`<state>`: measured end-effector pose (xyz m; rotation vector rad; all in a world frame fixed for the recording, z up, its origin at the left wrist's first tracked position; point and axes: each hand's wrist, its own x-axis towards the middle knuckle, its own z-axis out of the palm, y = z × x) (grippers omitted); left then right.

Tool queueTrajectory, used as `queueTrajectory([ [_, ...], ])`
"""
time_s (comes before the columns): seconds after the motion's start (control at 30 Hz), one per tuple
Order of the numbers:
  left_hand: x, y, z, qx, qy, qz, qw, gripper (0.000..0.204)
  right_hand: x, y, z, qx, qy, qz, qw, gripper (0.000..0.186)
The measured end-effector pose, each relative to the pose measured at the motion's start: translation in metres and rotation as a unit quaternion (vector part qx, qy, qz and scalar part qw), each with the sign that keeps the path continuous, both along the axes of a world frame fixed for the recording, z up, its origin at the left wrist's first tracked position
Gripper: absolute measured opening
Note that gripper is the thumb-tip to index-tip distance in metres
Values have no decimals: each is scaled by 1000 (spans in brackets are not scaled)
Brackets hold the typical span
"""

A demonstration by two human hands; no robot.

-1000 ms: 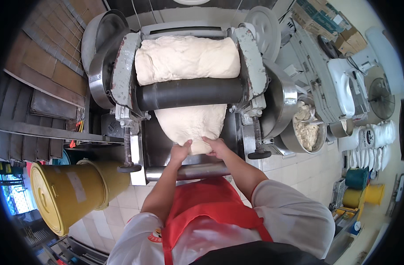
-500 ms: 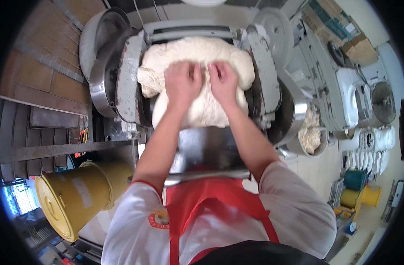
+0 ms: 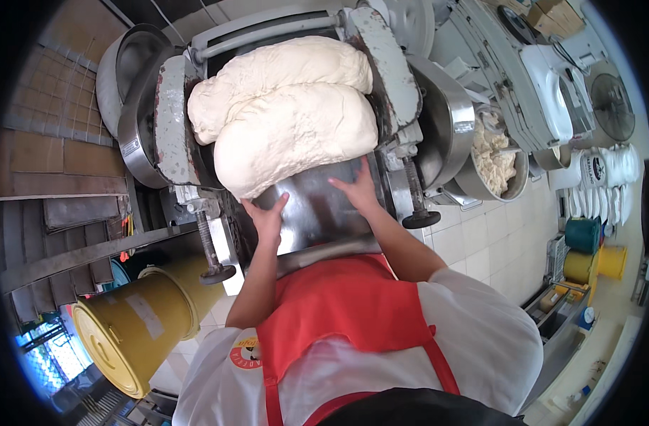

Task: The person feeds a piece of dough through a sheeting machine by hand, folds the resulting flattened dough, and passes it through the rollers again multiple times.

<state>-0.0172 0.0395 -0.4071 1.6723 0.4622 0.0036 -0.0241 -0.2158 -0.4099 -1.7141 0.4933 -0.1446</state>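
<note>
Pale dough (image 3: 299, 131), dough-filled metal bowl (image 3: 469, 176)

At eight o'clock a window (image 3: 58, 355) glows bluish-white behind dark bars. A rack (image 3: 90, 258) of dark trays stands at nine. Pale tiles cover the floor (image 3: 491, 241) past three; a cream wall (image 3: 617, 323) rises towards four.

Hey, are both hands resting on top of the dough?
No, the left hand and right hand are open at the near edge of the dough.
</note>
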Motion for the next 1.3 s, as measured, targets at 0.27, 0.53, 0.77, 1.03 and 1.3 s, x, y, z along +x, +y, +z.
queueTrajectory([
  [0.27,37,5,23,-34,-18,-108,993,114,34,-14,10,-94,1,23,995,117],
  [0.53,65,37,32,-34,32,-247,968,87,51,-17,41,57,-48,189,979,79],
  [0.77,68,35,66,-67,35,-282,956,88,69,-3,34,151,139,365,908,72],
  [1.03,39,39,69,-17,-71,-231,970,86,19,38,18,405,86,184,891,76],
  [1.3,-25,14,62,21,-142,-55,988,111,-30,8,32,-147,-165,-30,975,104],
])
